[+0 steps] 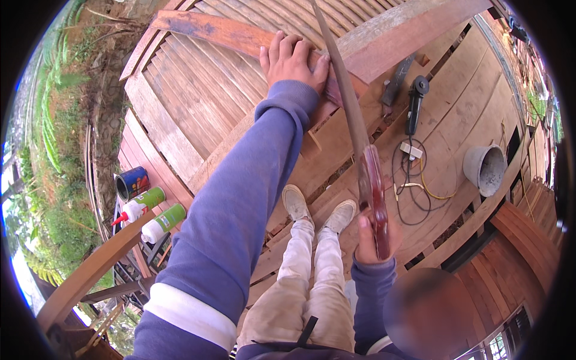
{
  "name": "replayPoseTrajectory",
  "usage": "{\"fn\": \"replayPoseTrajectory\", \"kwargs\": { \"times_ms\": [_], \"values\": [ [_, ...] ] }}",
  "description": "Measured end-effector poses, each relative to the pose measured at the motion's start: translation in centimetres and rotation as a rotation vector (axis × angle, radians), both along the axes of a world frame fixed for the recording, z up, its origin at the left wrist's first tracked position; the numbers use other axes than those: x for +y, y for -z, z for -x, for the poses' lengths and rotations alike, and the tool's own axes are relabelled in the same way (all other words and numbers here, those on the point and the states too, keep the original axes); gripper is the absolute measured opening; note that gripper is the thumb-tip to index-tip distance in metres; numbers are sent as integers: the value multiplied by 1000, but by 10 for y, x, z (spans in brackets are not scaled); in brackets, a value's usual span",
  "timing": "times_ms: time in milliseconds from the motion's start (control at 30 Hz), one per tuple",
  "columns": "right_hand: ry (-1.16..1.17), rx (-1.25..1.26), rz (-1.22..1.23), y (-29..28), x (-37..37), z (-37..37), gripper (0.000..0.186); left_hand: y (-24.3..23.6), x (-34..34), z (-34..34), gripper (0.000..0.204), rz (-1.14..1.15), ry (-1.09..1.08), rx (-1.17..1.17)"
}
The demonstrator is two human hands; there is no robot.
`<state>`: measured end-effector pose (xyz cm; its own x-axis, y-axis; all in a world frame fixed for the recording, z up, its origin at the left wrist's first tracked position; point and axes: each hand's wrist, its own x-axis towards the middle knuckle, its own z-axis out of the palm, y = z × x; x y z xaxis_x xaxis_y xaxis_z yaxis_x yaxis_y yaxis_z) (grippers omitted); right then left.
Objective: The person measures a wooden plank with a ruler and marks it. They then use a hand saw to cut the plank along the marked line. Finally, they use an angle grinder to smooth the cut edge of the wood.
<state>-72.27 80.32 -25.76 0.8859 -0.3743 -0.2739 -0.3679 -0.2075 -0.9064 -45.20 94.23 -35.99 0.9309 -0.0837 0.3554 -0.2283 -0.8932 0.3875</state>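
My left hand (pixel 294 59) lies spread, palm down, on a reddish-brown wooden plank (pixel 207 27), close to its right end. That plank rests across a slatted wooden panel (pixel 201 90). In my right hand (pixel 375 234) is a handsaw's dark red wooden handle (pixel 375 192), with the fingers wrapped round it. The saw's long, brownish blade (pixel 345 90) points away from me and passes just right of my left thumb, by the plank's end. Whether its teeth touch the wood I cannot tell. A thicker weathered beam (pixel 402 39) lies beyond the blade.
On the plank floor at right are an angle grinder (pixel 415 105), its coiled cord (pixel 414 192) and a grey bucket (pixel 483 170). Two white-and-green bottles (pixel 164 223) and a blue tin (pixel 132 182) stand at left. Floor gaps run near my shoes. A blurred round shape (pixel 429 312) is at lower right.
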Motion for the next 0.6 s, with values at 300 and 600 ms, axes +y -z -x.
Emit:
{"fn": "replayPoseTrajectory", "kwargs": {
  "times_ms": [300, 600],
  "values": [
    [-25, -66, -32, -2, -1, 14, 12, 1, 0, 0, 37, 0, -1, -3],
    [-37, -182, -32, 3, -5, 16, 10, 1, 3, -1, 37, -10, -1, -10]
  ]
}}
